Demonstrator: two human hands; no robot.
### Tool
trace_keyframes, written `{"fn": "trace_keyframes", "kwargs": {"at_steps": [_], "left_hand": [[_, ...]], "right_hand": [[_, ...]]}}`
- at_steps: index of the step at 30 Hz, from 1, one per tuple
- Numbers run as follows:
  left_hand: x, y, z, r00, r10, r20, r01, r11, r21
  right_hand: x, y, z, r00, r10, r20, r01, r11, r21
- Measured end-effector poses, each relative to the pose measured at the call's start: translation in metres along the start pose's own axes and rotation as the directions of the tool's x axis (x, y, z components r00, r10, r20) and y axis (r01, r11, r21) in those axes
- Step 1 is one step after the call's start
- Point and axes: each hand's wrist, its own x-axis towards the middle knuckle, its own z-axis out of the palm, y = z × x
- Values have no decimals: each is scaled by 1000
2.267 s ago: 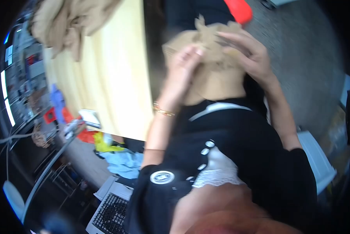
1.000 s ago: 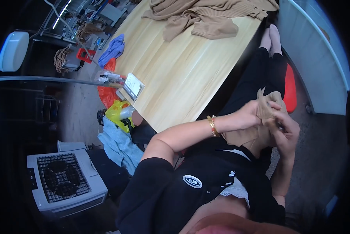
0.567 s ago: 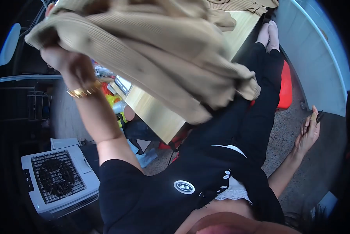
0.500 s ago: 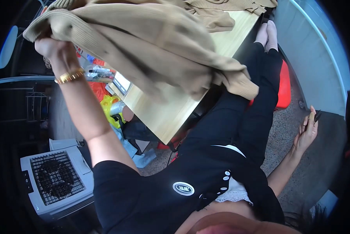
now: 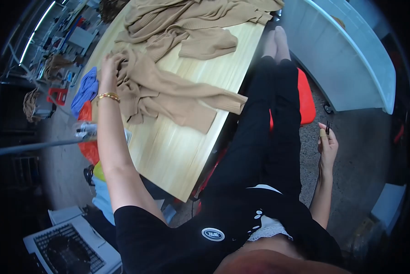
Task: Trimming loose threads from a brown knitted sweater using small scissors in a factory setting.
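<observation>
A tan knitted sweater [image 5: 168, 93] lies bunched and creased on the light wooden table [image 5: 168, 160]. One ribbed sleeve of it stretches toward the table's near right edge. My left hand [image 5: 110, 66], with a gold bracelet at the wrist, is closed on the bunched end of this sweater; its fingertips are partly hidden in the folds. Out to the right, above the floor and away from the table, my right hand [image 5: 328, 146] grips a small dark pointed tool [image 5: 328, 127], perhaps thread snips or tweezers. A tan band wraps one finger of that hand.
More tan knitwear [image 5: 205, 16] is heaped at the table's far end. A blue cloth [image 5: 85, 91] and a red bag [image 5: 88, 150] are by its left side. At the right stands a pale wheeled bin [image 5: 342, 59], near a red stool [image 5: 307, 98]. An air cooler [image 5: 72, 242] stands lower left.
The sweater was raised and swinging in my left hand; it now lies on the table, still held at one end. My right hand keeps the dark tool. The whole view has shifted.
</observation>
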Motion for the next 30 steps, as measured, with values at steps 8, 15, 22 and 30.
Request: {"fn": "trace_keyframes", "kwargs": {"at_steps": [8, 15, 22, 30], "left_hand": [[49, -35, 121, 891, 341, 300, -442, 807, 392], [69, 38, 187, 681, 582, 445, -718, 409, 563], [105, 41, 194, 617, 547, 566, -668, -17, 744], [113, 62, 189, 818, 385, 427, -565, 403, 720]], "right_hand": [[2, 62, -36, 958, 197, -209, -208, 978, -34], [-39, 132, -92, 858, 341, -385, -381, 924, -33], [-70, 155, -109, 777, 391, -493, -420, 906, 56], [-51, 103, -72, 867, 317, -385, -335, 942, 20]]}}
